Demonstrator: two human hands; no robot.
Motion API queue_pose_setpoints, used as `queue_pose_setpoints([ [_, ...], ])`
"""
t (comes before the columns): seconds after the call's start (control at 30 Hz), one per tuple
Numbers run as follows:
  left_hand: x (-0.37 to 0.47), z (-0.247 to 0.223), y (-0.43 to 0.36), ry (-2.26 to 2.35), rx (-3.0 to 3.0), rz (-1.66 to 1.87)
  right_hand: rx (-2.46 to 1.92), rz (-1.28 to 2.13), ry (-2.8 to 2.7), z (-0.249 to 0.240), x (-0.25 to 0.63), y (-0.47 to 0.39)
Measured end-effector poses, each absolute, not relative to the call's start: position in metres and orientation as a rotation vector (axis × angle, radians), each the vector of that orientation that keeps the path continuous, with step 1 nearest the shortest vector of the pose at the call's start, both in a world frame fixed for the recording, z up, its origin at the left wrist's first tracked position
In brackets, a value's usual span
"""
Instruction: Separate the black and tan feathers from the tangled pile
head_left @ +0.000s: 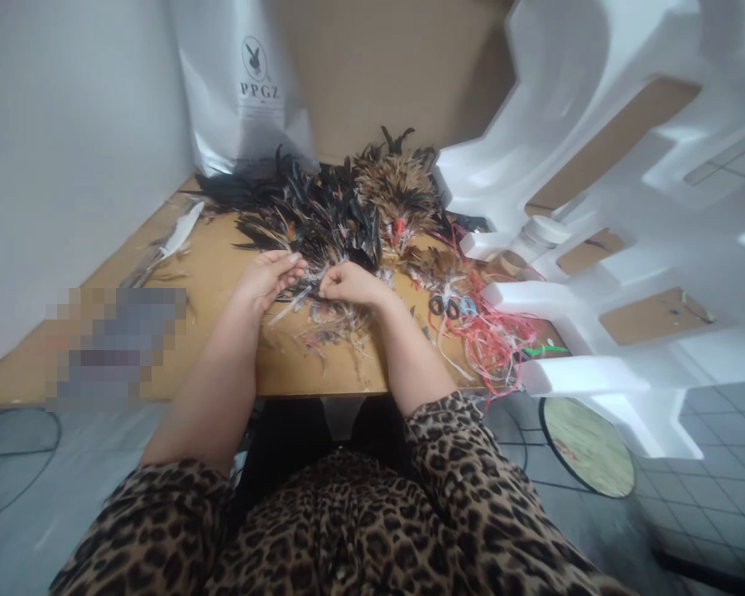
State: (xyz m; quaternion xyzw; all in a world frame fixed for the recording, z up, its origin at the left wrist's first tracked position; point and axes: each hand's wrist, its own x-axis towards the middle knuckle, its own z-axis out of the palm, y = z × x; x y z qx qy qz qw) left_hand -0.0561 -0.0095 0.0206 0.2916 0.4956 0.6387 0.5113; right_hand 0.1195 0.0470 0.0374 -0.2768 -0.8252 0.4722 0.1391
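Observation:
My left hand [271, 279] is turned palm up, its thumb and fingertips pinched together at the near edge of a pile of black feathers [329, 207]. Beside it, my right hand [352, 284] is closed with curled fingers over the pale quill ends. What either hand pinches is too small to make out. A thin whitish strip [290, 305] slants down between the hands. Loose feather bits and fluff [335, 327] lie on the table just below them. Behind my right hand stands a bunch of brown feathers [397, 186] with a red spot at its base.
Tangled red string [500, 335] and dark rings [436, 307] lie to the right, below white foam packing [571, 372]. A white bag [248, 124] stands at the back. On the left of the brown table [217, 348] are a pale, long object [183, 230] and a pixelated patch [115, 352].

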Motion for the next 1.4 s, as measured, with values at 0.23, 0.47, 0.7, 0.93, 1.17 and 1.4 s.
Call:
queue_pose_setpoints([
  [0.23,-0.058,0.019,-0.014,1.177,0.913,1.401,-0.672,1.521,-2.283,0.037,0.130,0.058],
  [0.47,-0.056,0.016,-0.015,1.320,1.118,1.221,-0.657,1.420,-2.384,0.036,0.133,0.061],
  [0.7,-0.056,0.018,-0.015,1.322,1.216,1.109,-0.712,1.360,-2.340,0.032,0.132,0.063],
  [0.93,-0.060,0.013,-0.014,1.384,1.146,1.275,-0.640,1.310,-2.437,0.039,0.133,0.058],
  [1.17,-0.058,0.018,-0.017,1.342,1.207,1.158,-0.598,1.311,-2.510,0.046,0.134,0.054],
  [1.4,-0.054,0.027,-0.021,1.315,1.217,1.037,-0.616,1.209,-2.504,0.039,0.135,0.059],
])
